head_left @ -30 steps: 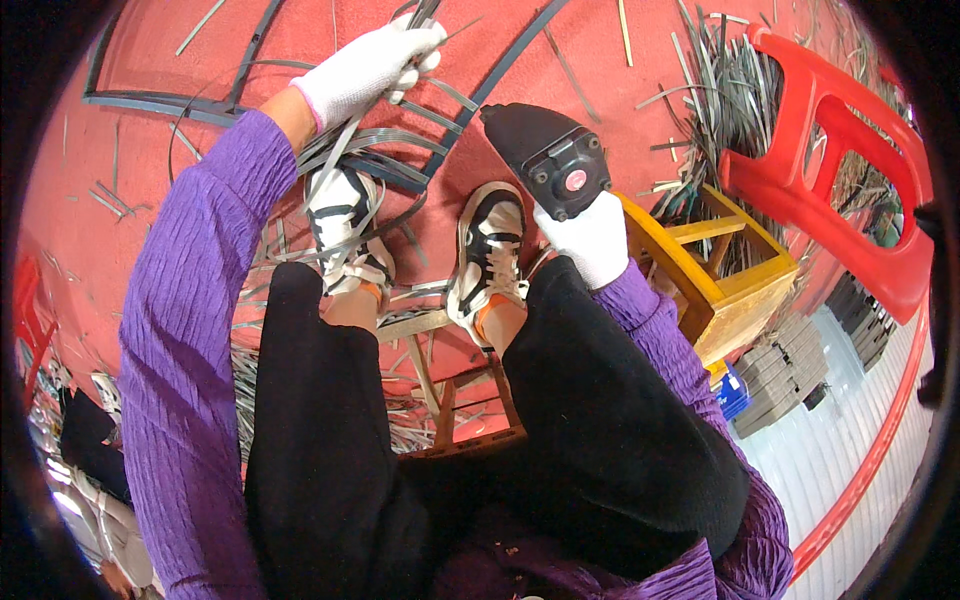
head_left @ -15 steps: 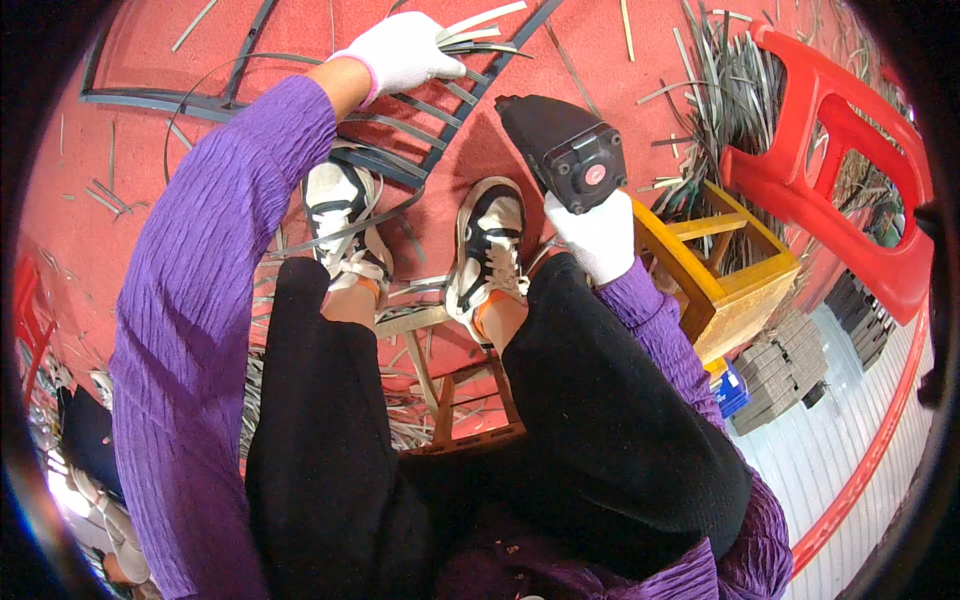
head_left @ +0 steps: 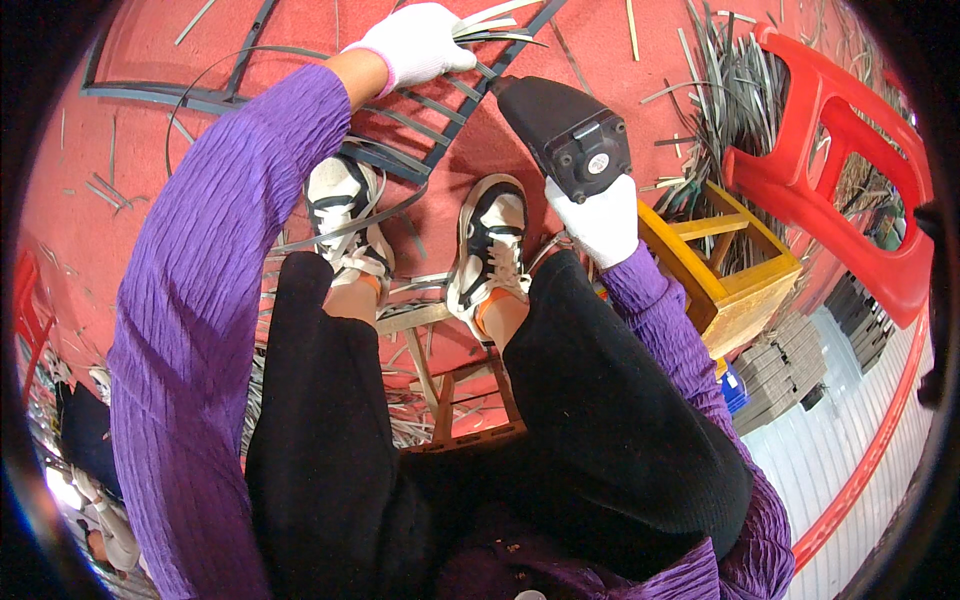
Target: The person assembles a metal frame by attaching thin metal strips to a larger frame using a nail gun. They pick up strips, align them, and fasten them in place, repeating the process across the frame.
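My left hand (head_left: 418,45), in a white glove, closes on a small bunch of flat white and dark strips (head_left: 490,27) at the top of the view. It is above a dark grey metal frame (head_left: 447,133) with several narrow strips across it. My gloved right hand (head_left: 603,222) is wrapped round a black power tool (head_left: 570,135) that looks like a staple gun. The tool's tapered end points up and left, beside the frame's right bar; whether they touch I cannot tell. A long loose strip (head_left: 395,212) curves past my left shoe.
My shoes (head_left: 490,240) stand on the red floor, with a wooden stool (head_left: 445,405) behind them. To the right are a yellow wooden stool (head_left: 730,270), a red plastic stool (head_left: 800,170) and a heap of grey strips (head_left: 735,90). Grey stacked blocks (head_left: 780,360) lie farther right.
My left hand has shifted a little to the right with the strips. The power tool has turned slightly and its tapered end has moved up, closer to the frame's bar.
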Demonstrator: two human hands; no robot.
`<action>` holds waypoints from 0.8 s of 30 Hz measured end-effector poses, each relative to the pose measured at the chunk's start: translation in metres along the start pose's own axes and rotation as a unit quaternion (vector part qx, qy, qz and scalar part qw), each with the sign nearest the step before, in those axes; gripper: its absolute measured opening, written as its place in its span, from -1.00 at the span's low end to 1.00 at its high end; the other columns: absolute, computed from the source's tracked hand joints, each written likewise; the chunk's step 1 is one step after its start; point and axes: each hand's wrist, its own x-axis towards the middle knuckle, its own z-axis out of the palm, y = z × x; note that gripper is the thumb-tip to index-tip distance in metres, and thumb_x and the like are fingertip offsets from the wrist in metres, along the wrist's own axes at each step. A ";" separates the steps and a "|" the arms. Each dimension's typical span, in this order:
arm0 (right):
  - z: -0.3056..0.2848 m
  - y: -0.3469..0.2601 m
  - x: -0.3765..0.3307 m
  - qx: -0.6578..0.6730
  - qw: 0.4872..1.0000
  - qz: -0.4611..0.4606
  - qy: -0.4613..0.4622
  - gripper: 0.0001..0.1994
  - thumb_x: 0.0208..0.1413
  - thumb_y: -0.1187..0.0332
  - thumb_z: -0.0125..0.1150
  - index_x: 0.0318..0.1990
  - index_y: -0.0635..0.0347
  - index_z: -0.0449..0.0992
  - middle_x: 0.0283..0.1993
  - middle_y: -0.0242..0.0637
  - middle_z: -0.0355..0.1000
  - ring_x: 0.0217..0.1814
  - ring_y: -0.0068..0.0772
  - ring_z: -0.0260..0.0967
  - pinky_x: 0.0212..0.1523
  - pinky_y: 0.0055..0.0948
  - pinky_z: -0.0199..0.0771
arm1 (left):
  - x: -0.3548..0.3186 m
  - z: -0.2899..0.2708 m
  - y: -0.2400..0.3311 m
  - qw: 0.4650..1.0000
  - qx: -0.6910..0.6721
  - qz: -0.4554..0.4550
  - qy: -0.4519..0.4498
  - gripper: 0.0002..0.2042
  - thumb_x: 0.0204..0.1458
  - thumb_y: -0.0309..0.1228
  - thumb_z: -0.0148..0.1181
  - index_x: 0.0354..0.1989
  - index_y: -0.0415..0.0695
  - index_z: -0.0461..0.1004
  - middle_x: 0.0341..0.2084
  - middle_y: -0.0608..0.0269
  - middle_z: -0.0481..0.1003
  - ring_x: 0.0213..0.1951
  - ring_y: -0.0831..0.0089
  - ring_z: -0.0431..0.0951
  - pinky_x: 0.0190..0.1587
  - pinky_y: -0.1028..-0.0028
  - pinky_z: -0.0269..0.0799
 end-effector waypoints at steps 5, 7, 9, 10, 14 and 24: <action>0.000 -0.002 0.002 -0.017 1.000 -0.022 0.004 -0.74 -0.09 0.23 0.31 -0.35 0.27 0.56 -0.48 -0.11 0.52 -0.39 -0.12 0.54 -0.40 -0.31 0.49 | 0.000 0.002 0.000 1.000 0.007 0.005 0.007 -0.69 0.05 -0.15 0.13 -0.25 -0.16 0.54 -0.42 0.00 0.51 -0.32 0.08 0.53 -0.25 0.20 0.41; -0.001 -0.003 0.003 -0.024 1.000 0.000 -0.003 -0.74 -0.09 0.24 0.31 -0.35 0.27 0.55 -0.48 -0.09 0.51 -0.38 -0.10 0.54 -0.39 -0.29 0.49 | 0.002 0.002 0.000 1.000 0.011 0.007 0.011 -0.70 0.06 -0.16 0.12 -0.24 -0.15 0.53 -0.40 0.01 0.51 -0.31 0.08 0.53 -0.25 0.19 0.42; -0.003 -0.003 0.003 -0.028 1.000 0.007 -0.006 -0.75 -0.10 0.25 0.30 -0.36 0.27 0.55 -0.48 -0.07 0.51 -0.37 -0.09 0.54 -0.39 -0.28 0.48 | 0.004 0.000 0.000 1.000 0.017 0.009 0.019 -0.71 0.07 -0.17 0.12 -0.23 -0.14 0.53 -0.39 0.01 0.51 -0.30 0.08 0.53 -0.25 0.19 0.42; -0.005 -0.002 0.003 -0.029 1.000 0.003 -0.006 -0.75 -0.10 0.25 0.29 -0.35 0.27 0.54 -0.48 -0.06 0.50 -0.37 -0.09 0.54 -0.39 -0.27 0.48 | 0.002 -0.002 0.000 0.999 0.021 0.011 0.028 -0.71 0.07 -0.17 0.11 -0.22 -0.14 0.53 -0.38 0.02 0.52 -0.30 0.07 0.53 -0.25 0.19 0.42; -0.017 0.008 -0.002 0.001 0.997 0.079 0.001 -0.79 -0.06 0.30 0.21 -0.39 0.29 0.49 -0.52 -0.10 0.47 -0.45 -0.07 0.49 -0.43 -0.29 0.45 | -0.021 -0.005 0.009 0.969 0.086 0.032 0.232 -0.73 0.09 -0.19 0.10 -0.20 -0.12 0.52 -0.35 0.03 0.52 -0.27 0.07 0.53 -0.25 0.18 0.43; -0.016 0.070 -0.016 -0.007 0.990 0.138 0.024 -0.70 -0.08 0.20 0.11 -0.30 0.25 0.49 -0.33 0.04 0.49 -0.21 0.11 0.45 -0.18 -0.13 0.42 | -0.128 0.049 0.017 0.984 0.175 -0.024 0.038 -0.89 0.03 -0.36 0.01 -0.34 -0.05 0.45 -0.47 0.07 0.49 -0.36 0.05 0.53 -0.30 0.16 0.42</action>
